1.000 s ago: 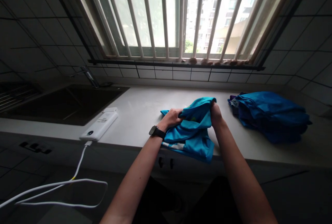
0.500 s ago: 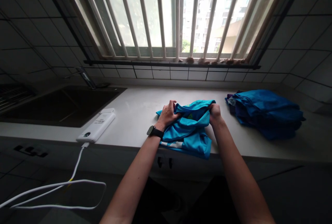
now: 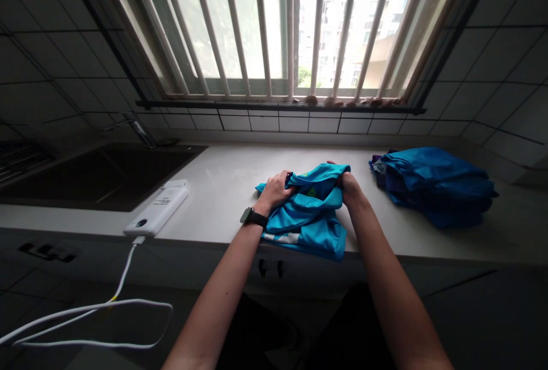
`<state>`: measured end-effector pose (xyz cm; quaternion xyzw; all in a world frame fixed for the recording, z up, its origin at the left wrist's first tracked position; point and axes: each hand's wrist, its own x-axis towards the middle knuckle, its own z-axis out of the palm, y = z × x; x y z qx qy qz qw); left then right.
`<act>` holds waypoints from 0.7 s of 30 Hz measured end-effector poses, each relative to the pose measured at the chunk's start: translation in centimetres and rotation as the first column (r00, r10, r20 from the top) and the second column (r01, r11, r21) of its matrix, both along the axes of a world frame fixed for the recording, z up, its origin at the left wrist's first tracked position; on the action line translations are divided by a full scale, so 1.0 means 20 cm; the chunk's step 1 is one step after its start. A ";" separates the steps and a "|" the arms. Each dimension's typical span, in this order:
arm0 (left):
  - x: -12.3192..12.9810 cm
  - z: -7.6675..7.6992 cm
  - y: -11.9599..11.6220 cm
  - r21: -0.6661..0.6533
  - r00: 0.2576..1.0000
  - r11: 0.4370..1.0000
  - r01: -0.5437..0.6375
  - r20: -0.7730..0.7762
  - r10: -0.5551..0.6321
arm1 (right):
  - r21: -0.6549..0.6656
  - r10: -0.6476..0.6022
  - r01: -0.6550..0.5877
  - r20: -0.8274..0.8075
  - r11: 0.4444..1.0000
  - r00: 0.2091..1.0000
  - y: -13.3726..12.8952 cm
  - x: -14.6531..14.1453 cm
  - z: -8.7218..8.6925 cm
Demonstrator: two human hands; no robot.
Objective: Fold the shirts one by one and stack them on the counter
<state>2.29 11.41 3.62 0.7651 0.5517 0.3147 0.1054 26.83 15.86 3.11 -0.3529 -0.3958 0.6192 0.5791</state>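
Observation:
A bright blue garment [image 3: 308, 221] lies bunched on the white counter, its lower edge at the counter's front edge. White print shows near its lower left and a small green mark in its upper middle. At its upper left side, my left hand [image 3: 276, 190], with a dark watch on the wrist, grips a fold; some of its fingers are hidden in the fabric. My right hand [image 3: 351, 187] is closed on the upper right corner, which it holds slightly raised. The garment's exact kind is hidden by its folds.
To the right rests a pile of folded blue and dark cloth [image 3: 436, 181]. A white power bank [image 3: 157, 210] with a white cable [image 3: 124, 276] lies left, its cable hanging off the counter [image 3: 222, 176]. Beyond are a dark sink [image 3: 194, 154], a faucet [image 3: 139, 129] and a barred window.
My right hand has shifted slightly left with the garment's corner, and more of its fingertips show behind the fabric. My left hand's raised fingers have lowered onto the fold. The view has moved slightly.

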 end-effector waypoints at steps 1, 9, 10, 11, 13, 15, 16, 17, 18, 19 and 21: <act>0.00 0.00 0.00 -0.006 1.000 1.000 -0.004 -0.006 0.004 | 0.006 0.012 -0.012 0.003 1.000 1.000 0.00 0.00 0.00; 0.00 0.02 -0.02 -0.040 0.996 0.998 -0.058 -0.071 0.055 | -0.033 0.032 -0.035 -0.081 0.999 0.996 -0.03 -0.02 0.03; 0.00 0.02 -0.02 -0.041 0.996 0.998 -0.055 -0.073 0.052 | -0.028 0.043 -0.046 -0.101 0.999 0.994 -0.03 -0.02 0.04; 0.00 0.02 -0.02 -0.044 0.996 0.998 -0.050 -0.076 0.047 | -0.025 0.055 -0.058 -0.117 0.998 0.992 -0.04 -0.02 0.04; 0.00 0.03 -0.02 -0.051 0.996 0.998 -0.039 -0.086 0.034 | -0.026 0.066 -0.070 -0.139 0.997 0.988 -0.04 -0.03 0.05; 0.01 0.03 -0.02 -0.052 0.995 0.998 -0.034 -0.097 0.029 | -0.030 0.065 -0.071 -0.146 0.997 0.987 -0.05 -0.03 0.06; 0.01 0.03 -0.02 -0.050 0.994 0.998 -0.033 -0.101 0.028 | -0.030 0.066 -0.071 -0.146 0.997 0.987 -0.05 -0.03 0.06; 0.01 0.03 -0.03 -0.046 0.994 0.998 -0.035 -0.105 0.030 | -0.029 0.066 -0.071 -0.145 0.997 0.987 -0.05 -0.03 0.07; 0.01 0.03 -0.03 -0.044 0.993 0.998 -0.037 -0.110 0.032 | -0.026 0.068 -0.072 -0.145 0.997 0.987 -0.06 -0.03 0.07; 0.01 0.03 -0.03 -0.044 0.993 0.998 -0.039 -0.116 0.033 | -0.024 0.069 -0.073 -0.144 0.997 0.987 -0.06 -0.03 0.07; 0.01 0.04 -0.03 -0.046 0.992 0.998 -0.039 -0.124 0.033 | -0.024 0.071 -0.076 -0.144 0.997 0.987 -0.06 -0.03 0.07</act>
